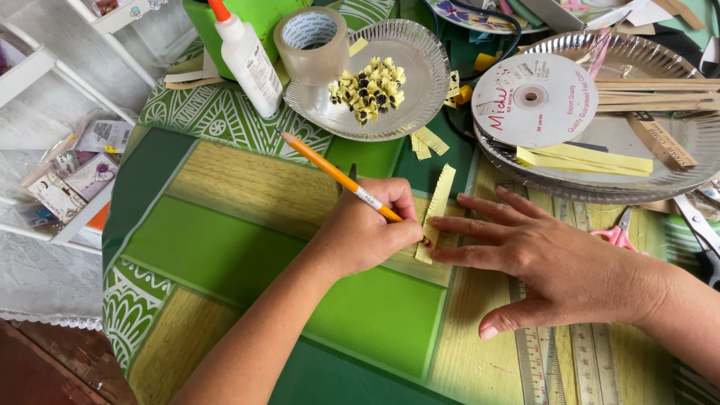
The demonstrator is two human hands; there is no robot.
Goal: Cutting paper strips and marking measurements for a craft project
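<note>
My left hand [367, 229] is shut on an orange pencil [330, 171], whose tip touches the lower part of a yellow fringed paper strip [439, 199] lying on the green patterned tablecloth [225, 247]. My right hand [547, 262] lies flat, palm down, beside it. Its fingers are spread and its fingertips press on the strip's right edge. It holds nothing.
Behind stands a foil plate [420, 105] holding several small yellow paper flowers [367, 88], with a tape roll [311, 45] and a glue bottle [247, 60]. At right, another foil plate [675, 169] carries a ribbon spool [532, 97] and yellow strips [585, 159]. Pink scissors [619, 232] and rulers [555, 360] lie near my right hand.
</note>
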